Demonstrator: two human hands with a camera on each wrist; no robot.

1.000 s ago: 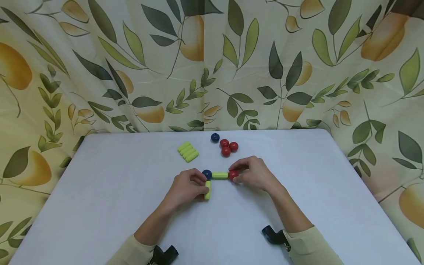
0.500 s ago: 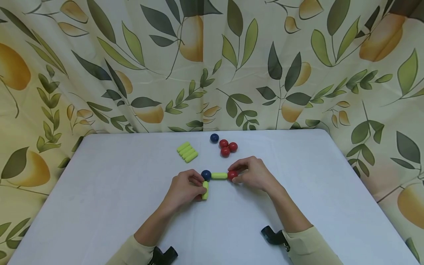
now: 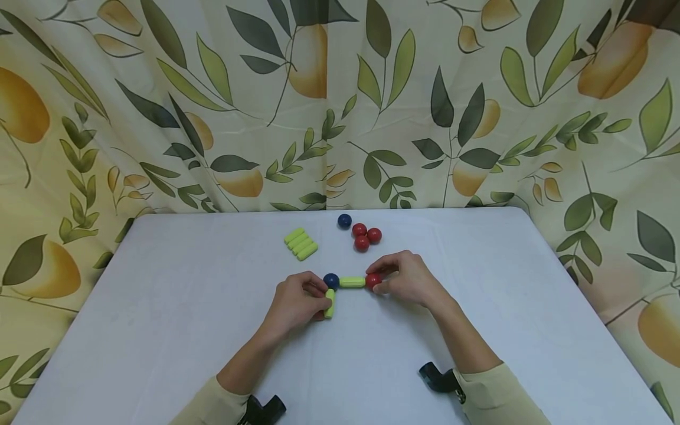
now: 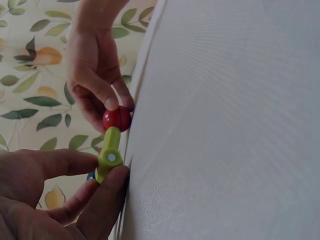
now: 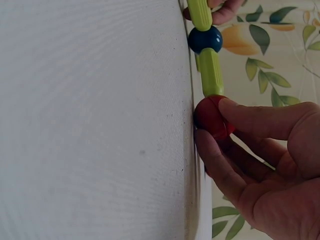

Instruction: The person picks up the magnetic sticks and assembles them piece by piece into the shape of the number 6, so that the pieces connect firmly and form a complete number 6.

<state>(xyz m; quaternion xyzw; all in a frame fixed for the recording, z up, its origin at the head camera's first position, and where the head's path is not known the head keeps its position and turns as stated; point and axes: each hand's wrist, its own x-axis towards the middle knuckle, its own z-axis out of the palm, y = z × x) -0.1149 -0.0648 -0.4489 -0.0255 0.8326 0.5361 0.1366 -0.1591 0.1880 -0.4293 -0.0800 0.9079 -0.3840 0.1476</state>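
My left hand [image 3: 297, 301] pinches a lime-green rod [image 3: 330, 306] between thumb and fingers. In the left wrist view, a silvery disc [image 4: 111, 157] shows on that rod's near end. The rod's far end meets a dark blue ball [image 3: 331, 281]. From the ball a second green rod [image 3: 352, 282] runs right to a red ball [image 3: 373, 280], roughly at a right angle to the first rod. With thumb and fingers, my right hand [image 3: 409, 278] grips this red ball. The right wrist view shows the blue ball [image 5: 205, 40] between both rods and the red ball [image 5: 214, 117] at the end.
Several green rods [image 3: 301, 244] lie side by side behind the left hand. Farther back are a loose blue ball [image 3: 345, 221] and a cluster of red balls [image 3: 362, 243]. A white cloth covers the table [image 3: 175, 307]; a leaf-patterned curtain [image 3: 393, 118] hangs behind it.
The left hand and its rod have shifted very slightly left, the rod's near end now leaning a little leftward. The right hand still holds the red ball in the same place.
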